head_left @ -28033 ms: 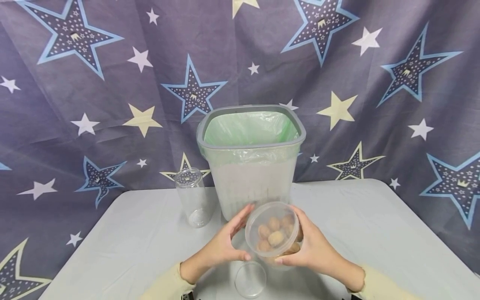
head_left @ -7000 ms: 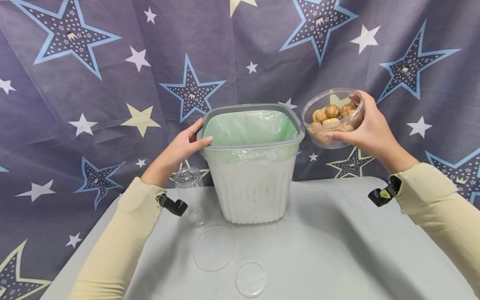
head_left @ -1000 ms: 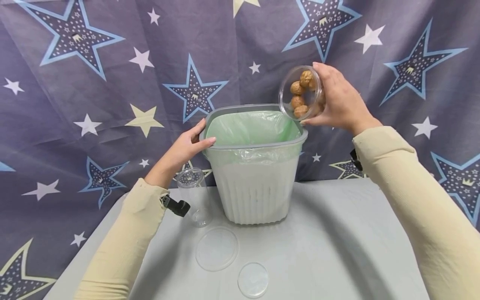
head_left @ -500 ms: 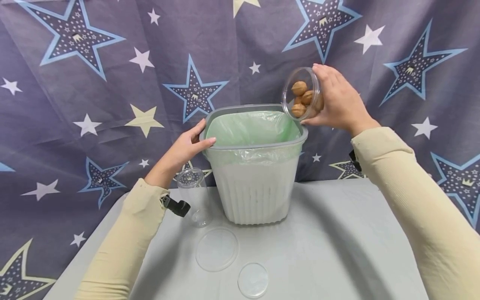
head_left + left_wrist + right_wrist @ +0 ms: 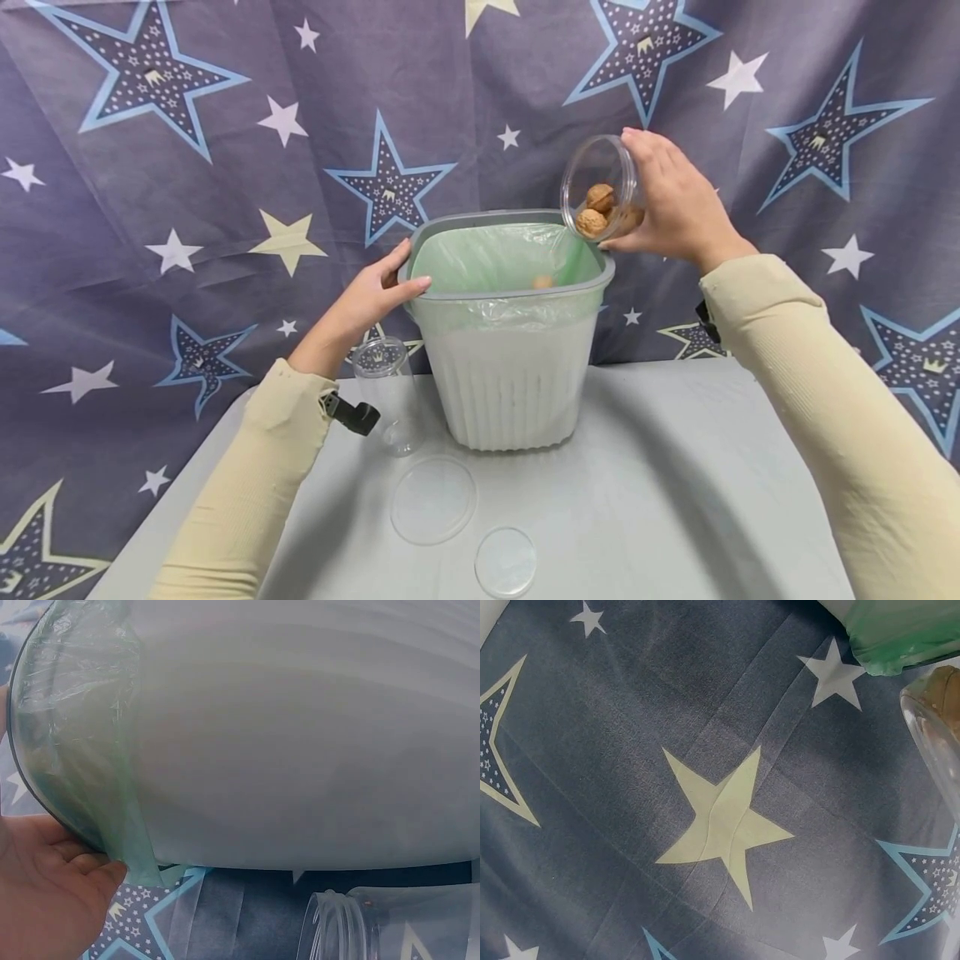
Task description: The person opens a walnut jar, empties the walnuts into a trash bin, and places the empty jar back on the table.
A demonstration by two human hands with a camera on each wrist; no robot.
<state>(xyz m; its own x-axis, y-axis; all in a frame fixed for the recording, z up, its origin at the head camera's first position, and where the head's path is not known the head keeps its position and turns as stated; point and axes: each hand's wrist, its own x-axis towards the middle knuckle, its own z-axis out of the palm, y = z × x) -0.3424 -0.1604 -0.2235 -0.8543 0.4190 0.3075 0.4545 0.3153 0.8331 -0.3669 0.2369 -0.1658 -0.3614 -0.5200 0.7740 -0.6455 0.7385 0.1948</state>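
My right hand (image 5: 678,196) grips a clear round plastic tub (image 5: 573,171) tipped on its side, its mouth over the bin's right back corner. A couple of walnuts (image 5: 600,198) lie in its lower side. One blurred walnut (image 5: 543,283) shows inside the bin, just above the front rim. My left hand (image 5: 367,296) holds the left rim of the white trash can (image 5: 510,367), which has a grey rim and a green bag (image 5: 487,250). In the left wrist view, the fingers (image 5: 90,862) curl at the rim. The right wrist view catches only the tub's edge (image 5: 930,742).
A tall clear jar (image 5: 390,392) stands left of the bin, under my left forearm. A large clear lid (image 5: 433,500) and a smaller clear disc (image 5: 506,562) lie on the table in front. A star-patterned curtain (image 5: 300,167) hangs behind.
Long before, both hands were at the lidded tub; its lid now lies on the table. Over the last second, walnuts in the tub dwindle as they drop into the bin. My left hand stays.
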